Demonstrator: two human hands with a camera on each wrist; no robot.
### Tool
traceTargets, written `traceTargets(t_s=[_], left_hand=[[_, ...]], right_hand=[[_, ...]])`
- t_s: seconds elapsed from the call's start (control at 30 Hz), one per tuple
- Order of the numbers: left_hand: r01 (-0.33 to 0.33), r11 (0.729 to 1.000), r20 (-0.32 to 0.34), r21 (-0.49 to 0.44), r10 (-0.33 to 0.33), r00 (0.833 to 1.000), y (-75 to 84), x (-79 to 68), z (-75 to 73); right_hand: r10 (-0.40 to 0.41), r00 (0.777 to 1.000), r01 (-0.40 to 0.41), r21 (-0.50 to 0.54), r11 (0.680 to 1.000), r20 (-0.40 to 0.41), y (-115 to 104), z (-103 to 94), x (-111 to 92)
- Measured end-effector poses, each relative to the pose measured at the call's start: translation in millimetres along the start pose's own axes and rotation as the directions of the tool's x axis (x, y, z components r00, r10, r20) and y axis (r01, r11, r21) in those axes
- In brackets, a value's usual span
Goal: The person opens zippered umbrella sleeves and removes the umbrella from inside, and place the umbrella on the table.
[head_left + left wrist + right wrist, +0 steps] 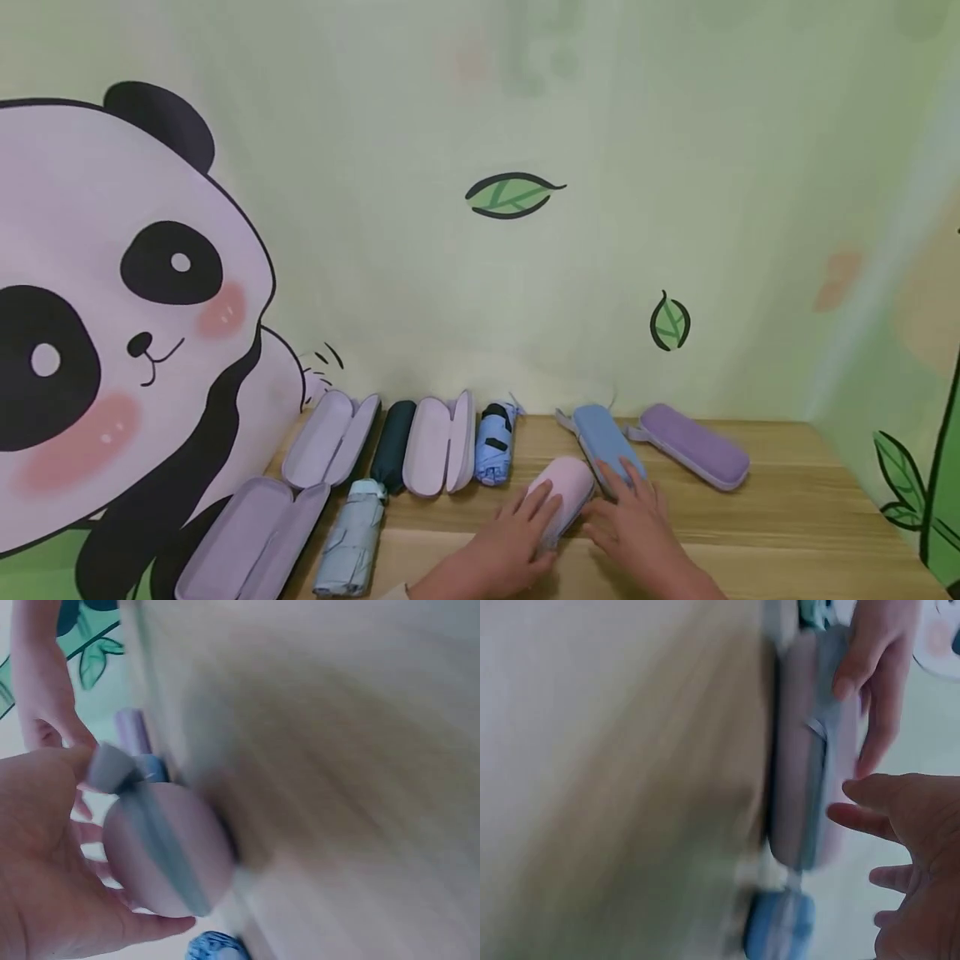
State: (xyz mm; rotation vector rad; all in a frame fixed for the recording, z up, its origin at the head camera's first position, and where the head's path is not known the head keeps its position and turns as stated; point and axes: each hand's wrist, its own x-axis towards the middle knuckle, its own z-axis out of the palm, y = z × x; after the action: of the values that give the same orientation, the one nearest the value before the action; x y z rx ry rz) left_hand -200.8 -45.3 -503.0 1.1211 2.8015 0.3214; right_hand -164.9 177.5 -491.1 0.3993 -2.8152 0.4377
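Note:
My left hand [512,537] grips a closed pink zip case [567,483], fingers over its top and thumb at its side. The left wrist view shows the case's rounded end, with a grey zipper band and a grey strap tab [114,769] near the left thumb. To its right, my right hand [637,533] has its fingers spread and holds nothing. Its fingertips overlap the near end of a closed blue case [602,429] in the head view. The right wrist view has the right thumb and forefinger beside the pink case's zipper side.
A closed purple case [693,446] lies at the right. Toward the left stand open cases, one pink [426,450] and two lavender [232,533], among folded umbrellas: dark green [393,446], patterned blue [493,450] and pale blue [349,542]. A panda-printed wall backs the wooden table [795,517].

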Motion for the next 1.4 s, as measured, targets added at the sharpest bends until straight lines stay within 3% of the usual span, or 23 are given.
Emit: traceTargets(t_s=[0.1, 0.27, 0.43, 0.53, 0.63, 0.7, 0.77, 0.83, 0.93, 1.07, 1.17, 1.23, 1.27, 1.3, 1.4], left_hand=[[0.06, 0.994, -0.009, -0.093, -0.062, 0.998, 6.3, 4.9, -0.2], [0.152, 0.985, -0.056, -0.085, -0.157, 0.986, 19.8, 25.4, -7.1], [0.242, 0.97, -0.024, 0.016, -0.242, 0.97, 26.6, 47.4, -18.3], [0.223, 0.97, 0.015, 0.097, -0.225, 0.974, 25.4, 53.8, -24.7], [0.144, 0.981, 0.082, 0.131, -0.155, 0.984, 23.5, 50.3, -27.8], [0.052, 0.991, 0.122, 0.124, -0.067, 0.99, 22.9, 45.2, -27.9], [-0.055, 0.992, 0.158, 0.116, 0.036, 0.987, 22.2, 39.9, -26.5], [-0.169, 0.979, 0.178, 0.112, 0.147, 0.973, 21.1, 34.8, -26.3], [-0.331, 0.93, 0.183, 0.162, 0.301, 0.936, 17.7, 28.4, -26.9], [-0.507, 0.83, 0.18, 0.23, 0.476, 0.861, 14.7, 22.8, -27.0], [-0.581, 0.758, 0.166, 0.297, 0.558, 0.813, 11.9, 19.4, -23.8], [-0.59, 0.736, 0.142, 0.332, 0.579, 0.803, 11.3, 15.6, -21.5], [-0.576, 0.745, 0.124, 0.336, 0.571, 0.811, 12.3, 13.4, -20.5], [-0.548, 0.769, 0.105, 0.329, 0.547, 0.83, 14.6, 11.0, -19.7], [-0.403, 0.884, 0.048, 0.238, 0.404, 0.914, 28.5, 4.2, -14.1]], right_hand=[[0.043, 0.999, -0.043, -0.009, 0.999, -0.026, 10.8, -5.7, -3.0], [0.062, 0.995, -0.065, -0.03, 0.997, -0.076, 20.3, -11.1, 2.6], [0.108, 0.993, -0.109, -0.02, 0.994, -0.043, 21.4, -11.2, 6.5], [0.141, 0.99, -0.141, -0.003, 0.99, -0.026, 21.0, -12.4, 8.3], [0.165, 0.986, -0.165, 0.005, 0.986, 0.005, 22.5, -13.8, 9.1], [0.179, 0.983, -0.18, 0.006, 0.984, 0.033, 24.4, -15.3, 8.6], [0.189, 0.981, -0.189, 0.003, 0.982, 0.05, 26.4, -16.8, 7.1], [0.197, 0.978, -0.197, -0.005, 0.98, 0.063, 27.6, -18.5, 6.3], [0.186, 0.981, -0.185, -0.029, 0.982, 0.052, 29.8, -19.1, 6.1], [0.163, 0.986, -0.161, -0.071, 0.984, 0.025, 32.5, -18.1, 4.2], [0.154, 0.988, -0.152, -0.078, 0.985, 0.025, 32.1, -17.5, 3.4], [0.155, 0.987, -0.152, -0.073, 0.986, 0.037, 31.0, -16.9, 3.9], [0.153, 0.987, -0.149, -0.074, 0.986, 0.044, 30.6, -16.5, 4.1], [0.153, 0.987, -0.149, -0.071, 0.986, 0.049, 30.4, -16.0, 3.9], [0.157, 0.986, -0.154, -0.069, 0.986, 0.053, 30.4, -15.1, 2.4]])
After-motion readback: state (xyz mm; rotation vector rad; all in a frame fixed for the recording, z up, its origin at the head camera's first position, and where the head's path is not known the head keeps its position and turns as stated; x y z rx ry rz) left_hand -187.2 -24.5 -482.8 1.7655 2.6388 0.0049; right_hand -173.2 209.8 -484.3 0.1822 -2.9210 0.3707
